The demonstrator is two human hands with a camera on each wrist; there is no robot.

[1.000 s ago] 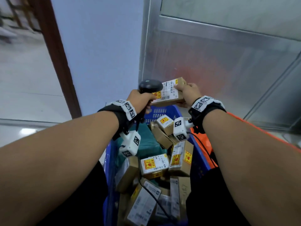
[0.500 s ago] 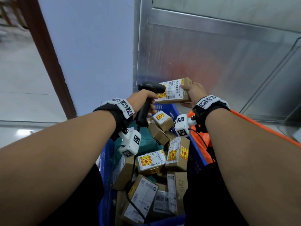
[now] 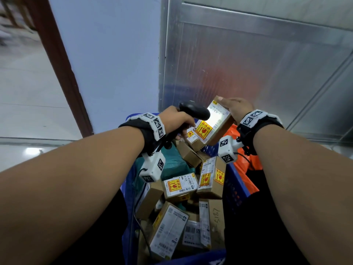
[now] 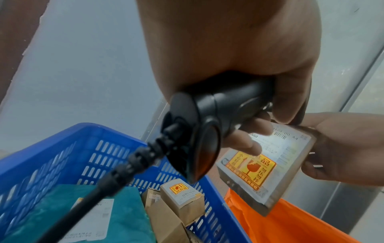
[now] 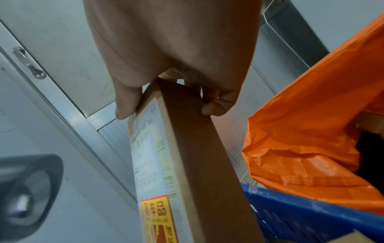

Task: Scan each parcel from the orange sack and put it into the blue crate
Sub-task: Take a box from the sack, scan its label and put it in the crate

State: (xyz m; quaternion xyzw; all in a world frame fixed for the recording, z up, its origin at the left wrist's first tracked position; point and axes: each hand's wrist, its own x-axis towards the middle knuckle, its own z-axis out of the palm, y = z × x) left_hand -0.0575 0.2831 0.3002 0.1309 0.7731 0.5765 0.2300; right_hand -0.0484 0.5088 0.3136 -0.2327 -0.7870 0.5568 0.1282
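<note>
Parcel [image 3: 214, 123] now tilted steeply, far end up and label turned toward scanner [image 3: 194, 111]; lay nearly level half a second ago. Label washed white with scan light, unlit before. Right hand [image 3: 236, 109] shifted to the box's upper end, thumb on the label face, fingers [image 5: 216, 105] behind. Left hand [image 3: 177, 119] and scanner drawn closer, scanner head now overlapping the label's near edge. Both hands lower over crate [image 3: 236, 186].

Matt brown cardboard parcel [image 3: 214, 125] with glossy paper label, slotted blue plastic crate [image 4: 68, 157], crinkled shiny orange sack [image 5: 311, 131].
</note>
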